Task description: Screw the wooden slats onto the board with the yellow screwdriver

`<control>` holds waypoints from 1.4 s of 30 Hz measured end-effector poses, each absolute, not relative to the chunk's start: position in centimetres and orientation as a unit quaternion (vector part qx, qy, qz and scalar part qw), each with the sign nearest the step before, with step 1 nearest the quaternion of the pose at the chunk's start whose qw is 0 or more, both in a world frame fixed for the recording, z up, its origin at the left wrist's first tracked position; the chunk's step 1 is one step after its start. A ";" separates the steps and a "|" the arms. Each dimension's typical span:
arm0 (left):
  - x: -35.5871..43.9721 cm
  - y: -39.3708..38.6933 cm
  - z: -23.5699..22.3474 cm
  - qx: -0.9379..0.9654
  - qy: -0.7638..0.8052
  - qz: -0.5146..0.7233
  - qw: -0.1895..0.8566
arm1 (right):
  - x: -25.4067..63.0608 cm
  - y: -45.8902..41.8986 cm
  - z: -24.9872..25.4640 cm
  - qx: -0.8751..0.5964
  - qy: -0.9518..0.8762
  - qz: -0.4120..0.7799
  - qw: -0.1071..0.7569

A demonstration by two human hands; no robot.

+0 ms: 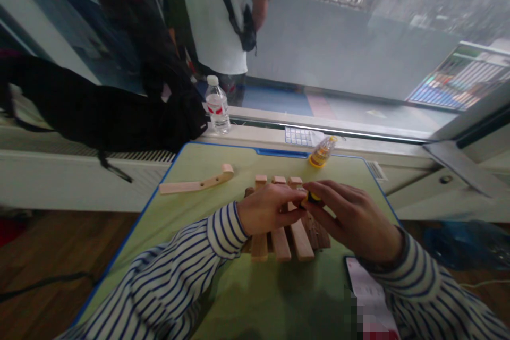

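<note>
Close together over some wooden pieces, my two hands meet fingertip to fingertip. My right hand [350, 218] is closed, pinching a small yellow-and-black object [314, 197] whose kind I cannot make out. My left hand [271, 207] is closed too, thumb and forefinger pressed together beside that object; whatever they grip is hidden. Beneath them lie three pale wooden slats [281, 244], side by side across darker, rough wood [319, 231]. Further left on the table rests a curved wooden piece [199, 185] with two holes and a rounded end.
The pale green table [187, 244] has a blue edge. A yellow-based clear bottle [322, 153] stands at its far edge. A phone [368, 295] lies by my right forearm. On the sill are a water bottle [218, 109] and a black bag [119, 117]. People stand beyond the glass.
</note>
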State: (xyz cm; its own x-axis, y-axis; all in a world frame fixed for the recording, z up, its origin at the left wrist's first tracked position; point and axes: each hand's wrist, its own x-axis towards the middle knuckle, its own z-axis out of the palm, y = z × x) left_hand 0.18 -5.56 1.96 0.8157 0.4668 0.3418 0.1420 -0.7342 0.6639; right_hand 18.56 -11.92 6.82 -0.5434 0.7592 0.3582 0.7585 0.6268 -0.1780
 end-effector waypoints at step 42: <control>0.4 -5.4 1.6 0.897 0.160 0.251 0.327 | 19.4 -11.5 8.2 -0.397 -0.902 0.019 0.168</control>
